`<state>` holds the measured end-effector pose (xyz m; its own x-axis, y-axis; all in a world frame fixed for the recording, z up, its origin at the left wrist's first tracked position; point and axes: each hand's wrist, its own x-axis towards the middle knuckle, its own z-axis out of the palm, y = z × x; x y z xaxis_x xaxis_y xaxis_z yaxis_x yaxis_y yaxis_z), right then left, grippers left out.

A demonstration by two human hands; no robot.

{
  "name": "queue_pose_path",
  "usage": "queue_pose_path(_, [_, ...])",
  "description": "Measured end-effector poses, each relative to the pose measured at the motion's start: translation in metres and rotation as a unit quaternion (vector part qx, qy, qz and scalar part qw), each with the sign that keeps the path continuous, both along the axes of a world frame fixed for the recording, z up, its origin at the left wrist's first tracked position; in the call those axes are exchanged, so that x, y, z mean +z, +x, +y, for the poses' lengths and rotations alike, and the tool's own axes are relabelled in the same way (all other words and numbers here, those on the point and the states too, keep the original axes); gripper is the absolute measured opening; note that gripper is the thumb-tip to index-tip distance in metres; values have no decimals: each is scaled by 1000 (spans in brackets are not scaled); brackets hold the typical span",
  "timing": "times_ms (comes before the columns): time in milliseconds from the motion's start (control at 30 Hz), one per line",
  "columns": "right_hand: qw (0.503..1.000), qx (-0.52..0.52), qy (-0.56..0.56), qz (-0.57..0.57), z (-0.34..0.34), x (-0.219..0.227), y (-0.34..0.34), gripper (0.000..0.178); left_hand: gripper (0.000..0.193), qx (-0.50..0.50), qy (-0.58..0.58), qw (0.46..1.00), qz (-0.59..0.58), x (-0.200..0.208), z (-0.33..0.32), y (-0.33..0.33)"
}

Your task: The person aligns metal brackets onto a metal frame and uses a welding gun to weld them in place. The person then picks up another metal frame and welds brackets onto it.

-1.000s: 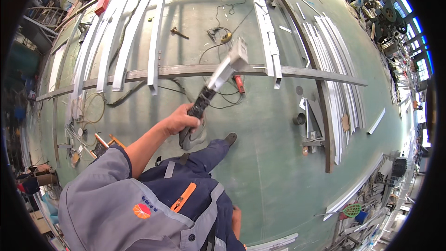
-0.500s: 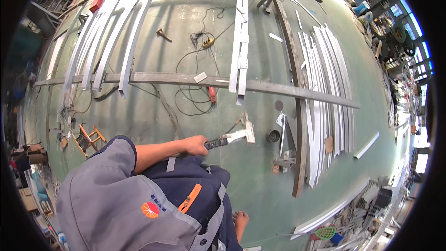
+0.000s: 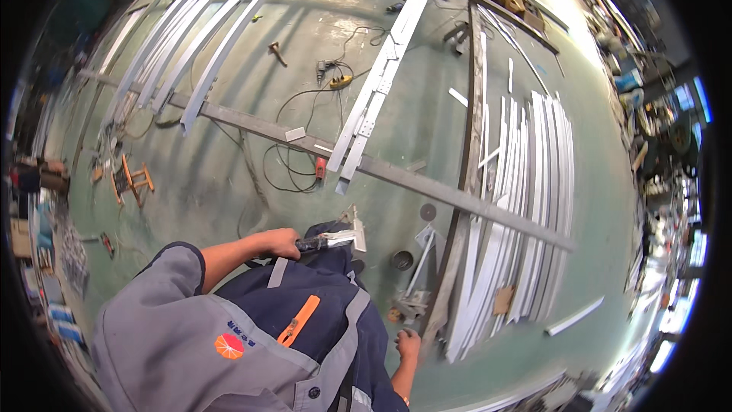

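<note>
As L hand (image 3: 284, 243) grips 1 tool (image 3: 339, 239), 1 hammer (image 3: 277, 54) lies fwd.

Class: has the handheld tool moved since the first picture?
Yes: the handheld tool has moved down the view, clear of the grey crossbar it overlapped.

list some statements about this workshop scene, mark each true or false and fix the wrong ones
1. The left hand holds a tool by its dark handle. True.
2. The right hand grips a brown hammer. False: the hammer lies on the floor, well away from the right hand.
3. A red tool lies near the long gray beam. True.
4. The zip on the person's clothing is green. False: the zip is orange.
5. Pale metal strips lie farther right in the picture than both hands. True.
</note>
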<state>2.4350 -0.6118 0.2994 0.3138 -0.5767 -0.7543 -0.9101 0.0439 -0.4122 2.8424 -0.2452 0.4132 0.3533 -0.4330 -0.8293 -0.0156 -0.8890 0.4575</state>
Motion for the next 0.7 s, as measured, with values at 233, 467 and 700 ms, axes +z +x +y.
queue_pose_path(233, [999, 50, 16, 0, -216, 1, 91, 37, 49, 104, -11, 991, 84, -35, -38, -3])
queue_pose_path(467, [963, 243, 54, 99, -311, 35, 251, 43, 51, 208, 33, 962, 171, -64, -91, -5])
queue_pose_path(700, [869, 476, -115, -77, -340, 148, 533, 39, 53, 310, 100, 940, 97, -87, -117, -48])
